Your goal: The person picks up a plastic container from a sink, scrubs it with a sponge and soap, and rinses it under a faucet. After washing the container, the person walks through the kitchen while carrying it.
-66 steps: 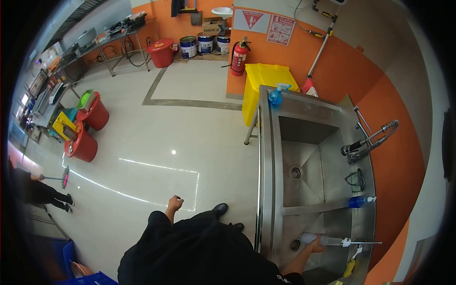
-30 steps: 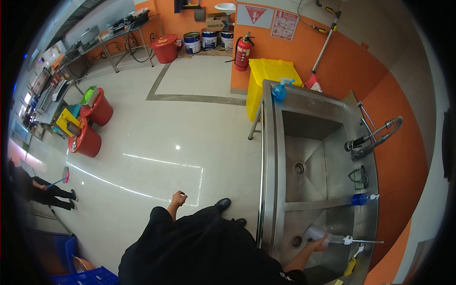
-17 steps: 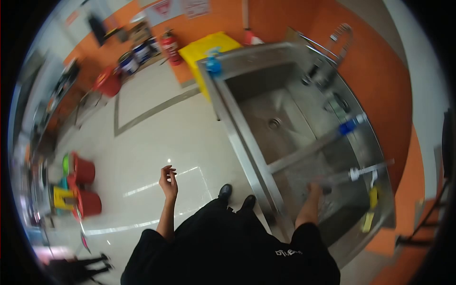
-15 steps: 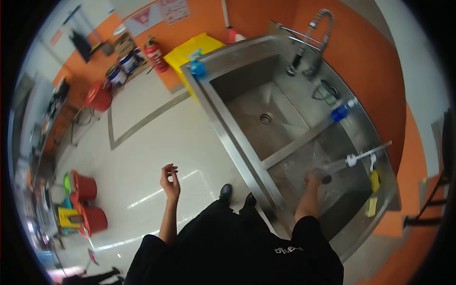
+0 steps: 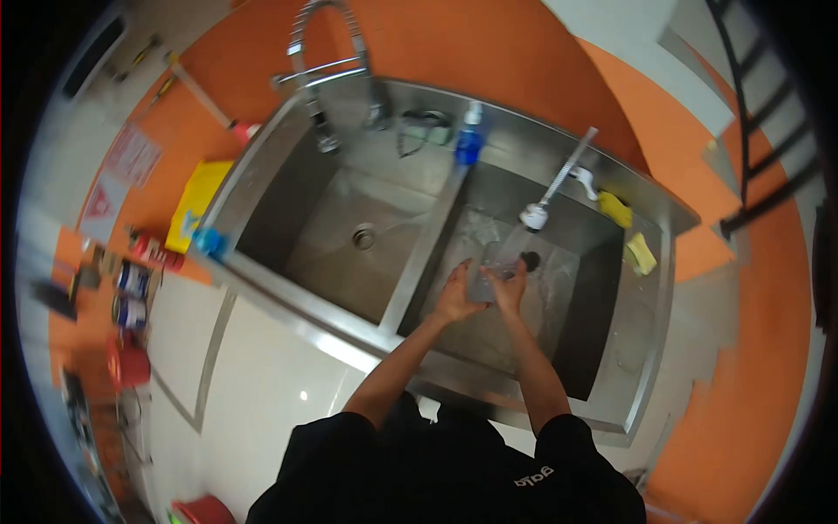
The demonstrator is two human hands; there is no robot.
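Note:
Over the right basin, a see-through container (image 5: pixel 489 269), probably plastic, is between my two hands below the tap. My right hand (image 5: pixel 509 286) grips its near right side, fingers closed on it. On its left side lies my left hand (image 5: pixel 456 299), thumb and fingers curved about the wall. The tap's white spray head (image 5: pixel 534 216) points down toward the container from a ribbed metal pipe. A black drain fitting (image 5: pixel 530 260) shows just right of my right fingertips, and the basin floor looks wet.
Left basin (image 5: pixel 336 236) has a round drain. Along the back ledge stand a blue spray bottle (image 5: pixel 469 135), a green-and-dark item (image 5: pixel 426 129) and yellow sponges (image 5: pixel 615 210). A spring-hose faucet (image 5: pixel 327 79) rises at back left; a light-blue bottle (image 5: pixel 209 242) sits at the left corner.
My left hand has come from beside the body into the right basin, joining my right hand at the container. The view has swung right, bringing the sink to the middle.

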